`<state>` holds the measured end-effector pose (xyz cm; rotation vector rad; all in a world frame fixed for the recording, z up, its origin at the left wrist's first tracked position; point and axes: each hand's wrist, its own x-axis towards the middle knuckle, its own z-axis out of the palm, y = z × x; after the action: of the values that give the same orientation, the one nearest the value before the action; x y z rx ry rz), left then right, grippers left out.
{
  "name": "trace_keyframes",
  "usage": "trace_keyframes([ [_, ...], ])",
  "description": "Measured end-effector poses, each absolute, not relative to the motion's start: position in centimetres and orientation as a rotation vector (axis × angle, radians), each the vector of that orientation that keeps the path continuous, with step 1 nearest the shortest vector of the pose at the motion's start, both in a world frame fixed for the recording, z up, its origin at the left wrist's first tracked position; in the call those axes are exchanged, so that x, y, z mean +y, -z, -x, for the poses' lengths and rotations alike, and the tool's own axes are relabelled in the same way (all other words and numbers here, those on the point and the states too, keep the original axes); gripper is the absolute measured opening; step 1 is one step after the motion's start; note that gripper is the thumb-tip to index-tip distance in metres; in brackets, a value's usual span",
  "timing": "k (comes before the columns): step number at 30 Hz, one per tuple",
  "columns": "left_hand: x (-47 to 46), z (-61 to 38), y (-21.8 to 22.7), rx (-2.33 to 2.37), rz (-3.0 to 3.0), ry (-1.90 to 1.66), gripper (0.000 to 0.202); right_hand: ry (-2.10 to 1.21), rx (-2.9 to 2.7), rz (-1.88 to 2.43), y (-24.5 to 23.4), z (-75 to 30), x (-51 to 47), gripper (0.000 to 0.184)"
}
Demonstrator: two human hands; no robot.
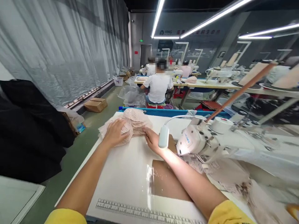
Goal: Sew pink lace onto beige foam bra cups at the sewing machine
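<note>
Two rounded bundles of pale pink, net-like fabric lie side by side at the far left end of the white table (121, 174). My left hand (116, 133) rests on top of the nearer bundle (125, 138), fingers laid over it and thumb apart. Behind and to the right is the second bundle (136, 119), whose right lower edge is between the closed fingers of my right hand (152, 139). Part of that grip is hidden. A white sewing machine head (192, 140) stands right of my right hand, and a small lamp (163, 136) hangs over that wrist.
A printed ruler scale (140, 213) and a brown patch (165, 180) show on the tabletop. Pale fabric (230, 174) is heaped beside the machine, near a thread cone (220, 124). A brown rod (243, 90) slants above. Ahead sits a person in white (158, 85); a carton (95, 105) is on the floor.
</note>
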<state>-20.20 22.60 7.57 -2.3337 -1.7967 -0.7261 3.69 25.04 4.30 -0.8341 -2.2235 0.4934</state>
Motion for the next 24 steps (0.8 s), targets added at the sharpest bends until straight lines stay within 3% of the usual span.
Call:
trace_keyframes([
  [3, 22.0, 19.9, -7.6, -1.729, 2.337, 0.834, 0.054, -0.509, -2.360, 0.890, -3.5, -8.9, 19.5, 0.030],
  [8, 19.3, 17.9, -8.1, -1.713, 2.395, 0.933, 0.042, -0.449, -2.377, 1.239, -3.1, -19.4, 12.1, 0.022],
  [15, 13.9, 8.5, -5.7, -1.851, 3.102, 0.555, 0.032, 0.000, -1.663, 1.855, -2.8, -32.6, 9.0, 0.023],
  [19, 12.7, 1.0, -5.7, -1.459, 3.519, 0.288, 0.026, -0.051, -1.723, 1.966, -3.3, -35.8, 9.9, 0.038],
  [24, 11.5, -6.0, -6.3, -1.224, 3.688, 0.141, 0.027, -0.099, -1.835, 2.022, -4.0, -36.2, 10.3, 0.025],
])
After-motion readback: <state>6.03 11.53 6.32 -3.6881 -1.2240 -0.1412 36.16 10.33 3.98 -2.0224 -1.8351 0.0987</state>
